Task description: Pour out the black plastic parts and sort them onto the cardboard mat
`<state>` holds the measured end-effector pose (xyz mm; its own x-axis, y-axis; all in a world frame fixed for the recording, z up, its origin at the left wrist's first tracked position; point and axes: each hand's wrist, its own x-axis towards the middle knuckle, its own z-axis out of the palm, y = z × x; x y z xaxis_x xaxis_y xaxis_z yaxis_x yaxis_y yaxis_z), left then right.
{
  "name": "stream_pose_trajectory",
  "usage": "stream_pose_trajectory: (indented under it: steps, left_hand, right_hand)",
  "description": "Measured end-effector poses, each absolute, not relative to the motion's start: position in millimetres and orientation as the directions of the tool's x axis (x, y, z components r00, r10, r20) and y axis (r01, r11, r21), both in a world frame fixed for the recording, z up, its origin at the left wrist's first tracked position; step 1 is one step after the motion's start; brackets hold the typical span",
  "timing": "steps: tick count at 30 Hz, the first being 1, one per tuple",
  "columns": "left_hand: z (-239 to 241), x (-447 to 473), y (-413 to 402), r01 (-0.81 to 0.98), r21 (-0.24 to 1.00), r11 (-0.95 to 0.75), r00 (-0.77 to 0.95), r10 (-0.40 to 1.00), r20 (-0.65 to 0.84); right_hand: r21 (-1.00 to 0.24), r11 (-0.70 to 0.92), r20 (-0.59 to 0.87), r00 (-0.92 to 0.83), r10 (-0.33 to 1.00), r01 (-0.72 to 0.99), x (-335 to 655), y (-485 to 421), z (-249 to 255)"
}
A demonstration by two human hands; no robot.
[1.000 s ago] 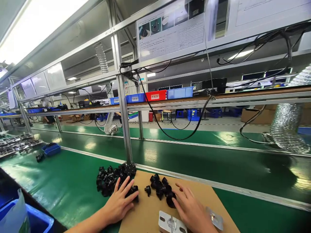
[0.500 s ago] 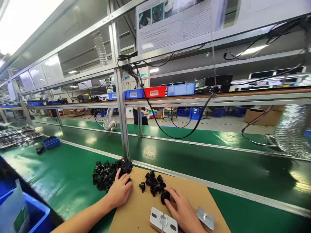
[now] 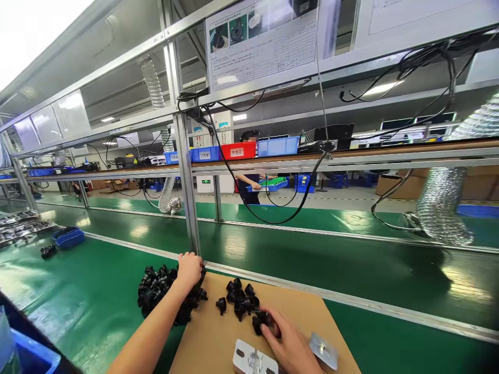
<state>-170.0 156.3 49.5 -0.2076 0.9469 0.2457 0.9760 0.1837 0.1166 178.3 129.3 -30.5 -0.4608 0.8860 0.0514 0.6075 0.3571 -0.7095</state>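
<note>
My left hand (image 3: 189, 270) reaches over a pile of small black plastic parts (image 3: 154, 285) at the left of the cardboard sheet (image 3: 210, 332). Its fingers curl down round parts at the pile's far right edge; the fingertips are hidden. Thumb and fingers of my right hand (image 3: 286, 337) close on a black plastic part (image 3: 260, 323) just above the cardboard. Beyond it lies a small cluster of the same cup-shaped parts (image 3: 239, 298), with one single part (image 3: 221, 305) to its left. A metal block with slots (image 3: 255, 358) lies in front, and a metal plate (image 3: 323, 350) right of my right hand.
An aluminium post (image 3: 187, 208) rises behind the pile. Blue bins (image 3: 205, 154) and a red bin (image 3: 237, 150) line the shelf. Far left stands a blue tray (image 3: 69, 237); a blue crate (image 3: 35, 353) is at lower left. A person (image 3: 249, 184) carries a tray beyond.
My left hand has moved to the pile's far side, and its fingers have curled. Some pile parts now lie nearer to me. My right hand keeps its part. The view has shifted slightly.
</note>
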Motion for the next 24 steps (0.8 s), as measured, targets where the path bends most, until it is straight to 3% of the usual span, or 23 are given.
stream_pose_trajectory:
  steps: [7, 13, 20, 24]
  left_hand:
    - [14.9, -170.9, 149.3, 0.960, 0.086, 0.266, -0.279, 0.926, 0.255]
    - [9.7, -166.9, 151.8, 0.963, 0.086, 0.255, -0.269, 0.926, 0.267]
    - [6.0, -173.6, 152.5, 0.951, 0.086, 0.298, -0.310, 0.915, 0.258]
    - [6.6, -176.4, 154.4, 0.947, 0.104, 0.304, -0.320, 0.916, 0.240]
  right_hand:
    - [-0.752, 0.287, 0.010, -0.425, 0.905, 0.593, 181.3, 134.5, -16.2]
    - [-0.638, 0.244, -0.009, -0.324, 0.946, 0.731, 162.8, 123.7, 2.6]
    - [-0.536, 0.358, 0.087, -0.371, 0.924, 0.765, 153.2, 126.6, -15.9]
    - [-0.539, 0.372, 0.073, -0.398, 0.915, 0.756, 156.6, 123.6, -13.0]
